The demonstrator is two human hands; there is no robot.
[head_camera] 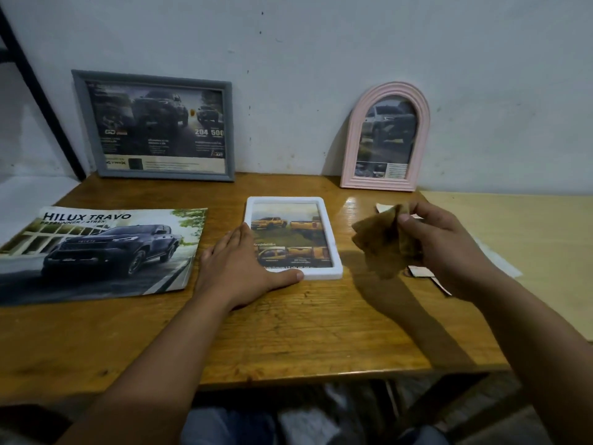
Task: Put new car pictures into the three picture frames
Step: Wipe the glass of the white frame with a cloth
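A white picture frame (pixel 333 252) lies flat in the middle of the wooden table (pixel 288 332), with a picture of yellow pickups in it. My left hand (pixel 237 268) rests flat on its lower left corner, thumb along the bottom edge. My right hand (pixel 442 245) holds a crumpled brown cloth (pixel 382 242) above the table, to the right of the frame. A grey frame (pixel 83 123) with a dark truck picture leans on the wall at the back left. A pink arched frame (pixel 353 139) with a car picture leans at the back right.
A Hilux Travo car brochure (pixel 102 248) lies on the table at the left. Paper scraps (pixel 420 271) lie under and behind my right hand. A lighter table (pixel 529 245) adjoins on the right. A black bar (pixel 41 101) slants along the wall at the far left.
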